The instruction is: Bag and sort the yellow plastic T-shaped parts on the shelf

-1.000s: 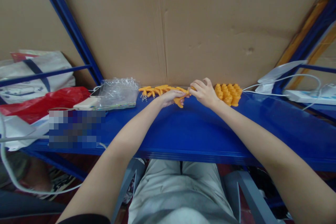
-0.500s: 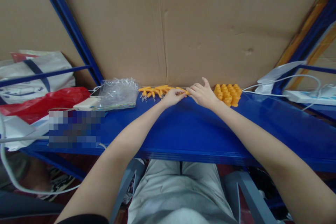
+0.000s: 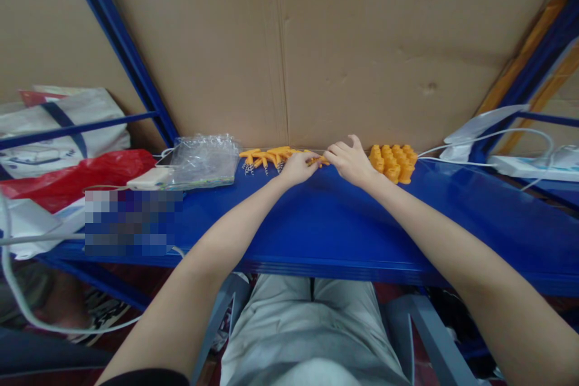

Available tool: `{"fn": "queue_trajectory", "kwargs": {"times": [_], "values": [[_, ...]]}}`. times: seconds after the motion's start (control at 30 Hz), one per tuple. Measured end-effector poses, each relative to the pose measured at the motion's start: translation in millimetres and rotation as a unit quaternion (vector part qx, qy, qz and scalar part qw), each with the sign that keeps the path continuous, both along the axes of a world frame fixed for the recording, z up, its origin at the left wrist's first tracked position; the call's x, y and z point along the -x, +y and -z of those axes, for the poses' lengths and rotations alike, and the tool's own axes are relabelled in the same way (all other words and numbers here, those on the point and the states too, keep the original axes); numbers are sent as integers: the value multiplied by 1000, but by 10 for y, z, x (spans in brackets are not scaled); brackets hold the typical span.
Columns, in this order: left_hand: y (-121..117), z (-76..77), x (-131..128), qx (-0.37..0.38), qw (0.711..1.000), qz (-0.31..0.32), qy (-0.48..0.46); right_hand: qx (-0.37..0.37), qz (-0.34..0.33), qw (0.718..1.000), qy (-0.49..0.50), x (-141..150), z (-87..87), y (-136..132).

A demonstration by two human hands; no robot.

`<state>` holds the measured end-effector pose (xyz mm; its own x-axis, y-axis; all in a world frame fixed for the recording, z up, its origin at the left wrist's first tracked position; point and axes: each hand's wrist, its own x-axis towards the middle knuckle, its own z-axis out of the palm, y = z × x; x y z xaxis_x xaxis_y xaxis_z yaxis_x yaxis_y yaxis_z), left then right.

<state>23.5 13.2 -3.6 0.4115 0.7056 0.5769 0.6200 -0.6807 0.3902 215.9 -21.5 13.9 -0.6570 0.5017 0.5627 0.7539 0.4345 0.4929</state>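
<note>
My left hand (image 3: 299, 169) is closed in a pinch on a small slim orange piece (image 3: 322, 161) just above the back of the blue shelf. From the other side my right hand (image 3: 350, 161) has its fingertips bent onto the right end of that same piece, with one digit raised. Behind and left of my left hand lies a loose pile of orange pieces with coiled metal ends (image 3: 260, 158). Close to the right of my right hand, several thicker yellow-orange knobbed pieces (image 3: 392, 164) stand packed in a block. The fingertips hide much of the held piece.
The blue shelf (image 3: 325, 229) backs onto a cardboard wall (image 3: 289, 54). Clear plastic bags (image 3: 205, 160) lie left of the pile, beside a red bag (image 3: 85, 175) and a white cable (image 3: 18, 295). A white power strip (image 3: 534, 166) is at the right.
Both hands stay in nearly the same place. The right fingers have curled a little closer, and the raised digit is slightly lower; more of the orange piece shows between the hands.
</note>
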Motion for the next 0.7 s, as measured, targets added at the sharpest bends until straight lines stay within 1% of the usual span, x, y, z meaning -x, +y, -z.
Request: {"fn": "queue_trajectory", "kwargs": {"times": [0.17, 0.3, 0.43, 0.5, 0.6, 0.7], "values": [[25, -3, -27, 51, 995, 36, -78, -9, 16, 1000, 16, 10, -24, -29], [8, -23, -46, 98, 984, 69, -129, -13, 14, 999, 35, -15, -12, -17], [-19, -42, -41, 158, 972, 85, -152, -28, 10, 999, 33, -40, -1, 14], [-26, -44, -28, 176, 969, 89, -152, -40, 14, 998, 41, -72, -6, 40], [-12, -33, 6, 173, 971, 80, -146, -62, 33, 994, 80, -195, -38, 103], [29, -14, 60, 134, 979, 62, -143, -97, 66, 981, 156, -421, -104, 197]]}}
